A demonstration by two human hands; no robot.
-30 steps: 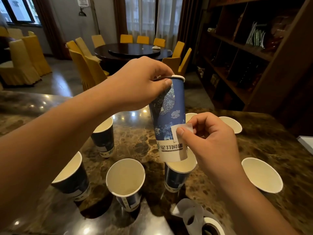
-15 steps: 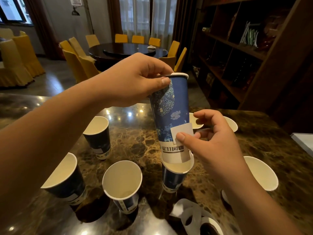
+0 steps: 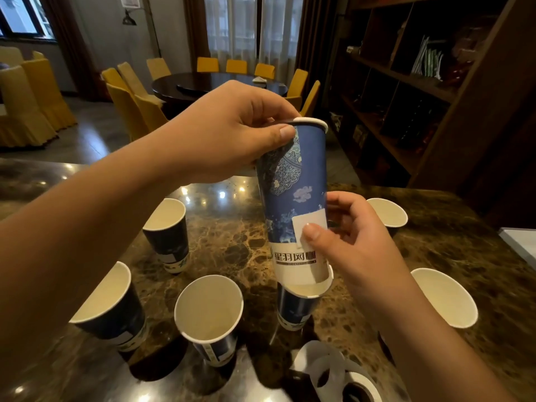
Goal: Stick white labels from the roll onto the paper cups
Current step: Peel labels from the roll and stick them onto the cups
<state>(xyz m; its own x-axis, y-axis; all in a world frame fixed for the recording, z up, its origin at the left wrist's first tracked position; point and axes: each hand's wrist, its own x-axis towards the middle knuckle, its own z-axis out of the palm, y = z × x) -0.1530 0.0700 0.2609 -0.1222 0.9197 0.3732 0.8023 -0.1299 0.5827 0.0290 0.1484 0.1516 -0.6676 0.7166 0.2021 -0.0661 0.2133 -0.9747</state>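
My left hand (image 3: 229, 134) grips a tall blue paper cup (image 3: 298, 181) by its rim, holding it upright above the table. A white label (image 3: 311, 224) lies on the cup's lower side. My right hand (image 3: 356, 245) wraps round the cup's right side, its thumb pressing the label against the wall and its fingers behind the cup. The label roll (image 3: 345, 378), with loose backing strip, lies at the near edge of the table below my right wrist.
Several open paper cups stand on the brown marble table (image 3: 232, 236): three to the left (image 3: 208, 309), one under the held cup (image 3: 298, 309), two on the right (image 3: 443, 297). A dark bookshelf (image 3: 435, 82) stands at right, yellow chairs (image 3: 130, 108) behind.
The label has been laid flatter onto the cup. My right thumb has slid onto it and presses it down. The cup and left hand stay almost still.
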